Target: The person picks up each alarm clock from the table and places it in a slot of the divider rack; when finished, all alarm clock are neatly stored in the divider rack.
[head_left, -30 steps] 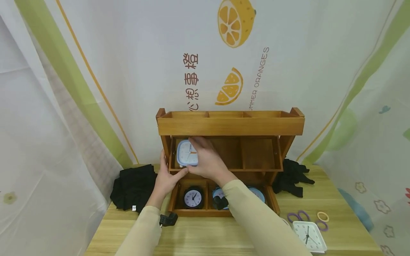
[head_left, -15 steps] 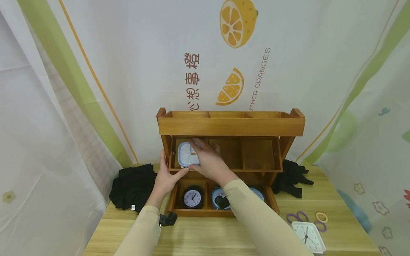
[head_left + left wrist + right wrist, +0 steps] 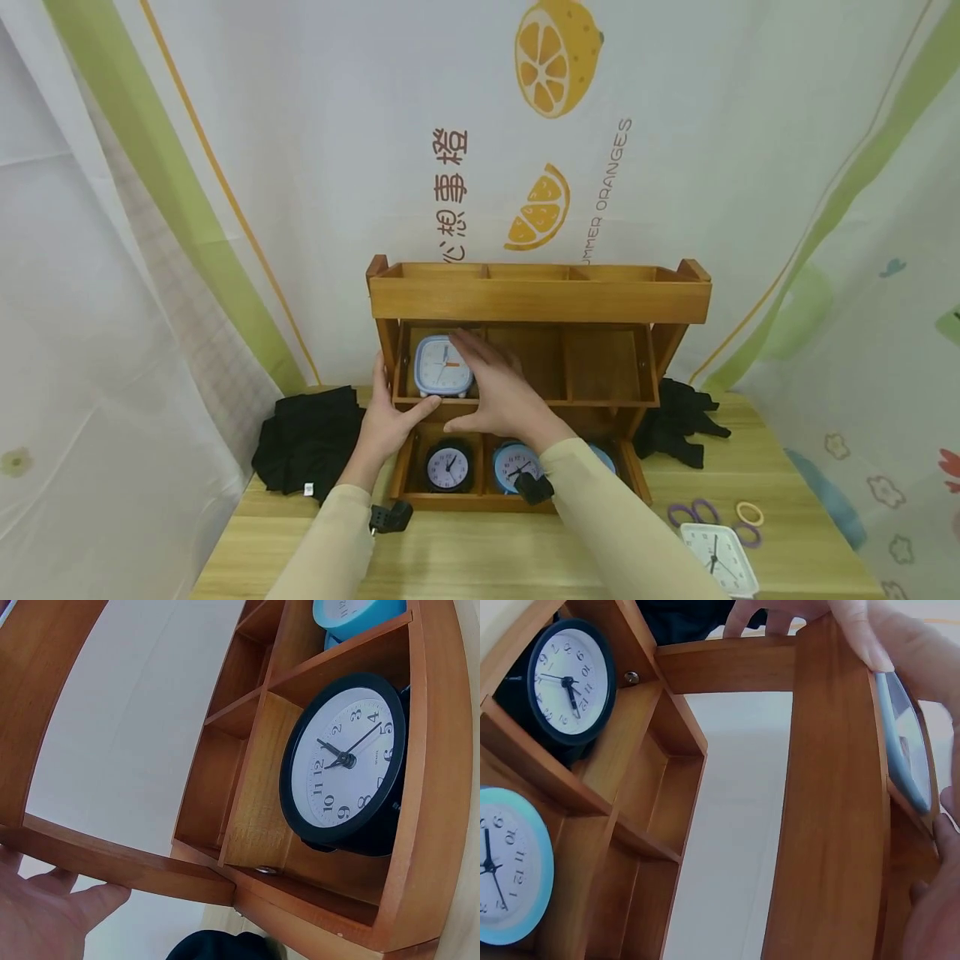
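A white square alarm clock with a pale blue rim (image 3: 442,367) stands in the left compartment of the middle tier of a wooden shelf (image 3: 540,300). My left hand (image 3: 385,427) grips the shelf's left side, thumb along the tier's front edge. My right hand (image 3: 504,398) is just right of the clock, thumb and fingers spread apart, and holds nothing; whether a fingertip touches the clock I cannot tell. On the lower tier are a round black alarm clock (image 3: 345,761) and a round blue clock (image 3: 516,465); another blue clock (image 3: 603,458) is partly hidden by the right sleeve.
On the wooden table at right lie a white square clock (image 3: 720,560), purple rings (image 3: 705,510) and a yellow ring (image 3: 750,513). Black cloth lies left (image 3: 307,442) and right (image 3: 678,421) of the shelf. A printed curtain (image 3: 337,167) hangs behind.
My right hand has let go of the pale blue-rimmed clock and drawn slightly right and down, its thumb leaving the clock's lower edge. My left hand stays on the shelf's side.
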Demonstrator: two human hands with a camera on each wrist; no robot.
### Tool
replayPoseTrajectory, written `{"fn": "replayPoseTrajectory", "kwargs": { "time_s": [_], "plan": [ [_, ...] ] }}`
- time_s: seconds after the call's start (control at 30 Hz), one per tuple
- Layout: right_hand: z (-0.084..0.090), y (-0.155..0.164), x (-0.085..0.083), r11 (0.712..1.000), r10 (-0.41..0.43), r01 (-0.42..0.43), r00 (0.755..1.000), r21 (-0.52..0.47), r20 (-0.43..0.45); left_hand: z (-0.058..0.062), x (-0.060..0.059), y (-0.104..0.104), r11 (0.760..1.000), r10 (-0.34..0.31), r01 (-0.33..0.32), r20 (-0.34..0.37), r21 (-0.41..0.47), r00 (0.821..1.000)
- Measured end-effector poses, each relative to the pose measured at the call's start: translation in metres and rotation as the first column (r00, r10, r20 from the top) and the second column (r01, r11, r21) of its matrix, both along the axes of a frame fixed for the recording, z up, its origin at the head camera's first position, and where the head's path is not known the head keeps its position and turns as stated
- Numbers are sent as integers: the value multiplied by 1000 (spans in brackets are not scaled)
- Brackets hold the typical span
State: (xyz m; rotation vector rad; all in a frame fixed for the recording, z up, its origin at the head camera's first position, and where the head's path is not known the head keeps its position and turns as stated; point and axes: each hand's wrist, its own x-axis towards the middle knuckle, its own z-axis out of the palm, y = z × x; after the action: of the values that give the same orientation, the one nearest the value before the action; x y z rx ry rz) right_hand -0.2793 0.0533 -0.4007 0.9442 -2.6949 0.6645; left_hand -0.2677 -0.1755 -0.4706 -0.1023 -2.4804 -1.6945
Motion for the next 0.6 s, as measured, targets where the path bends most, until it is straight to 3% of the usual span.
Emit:
{"fn": "replayPoseTrajectory", "kwargs": {
  "time_s": [0.27,0.6],
  "plan": [
    [-8,30,24,993,-4,-2,998,-117,-57,0,3,1,1000,19,-19,31,-19,999],
    [-27,78,79,998,4,-8,997,-54,-80,3,4,3,1000,21,-20,34,-17,999]
  ]
}}
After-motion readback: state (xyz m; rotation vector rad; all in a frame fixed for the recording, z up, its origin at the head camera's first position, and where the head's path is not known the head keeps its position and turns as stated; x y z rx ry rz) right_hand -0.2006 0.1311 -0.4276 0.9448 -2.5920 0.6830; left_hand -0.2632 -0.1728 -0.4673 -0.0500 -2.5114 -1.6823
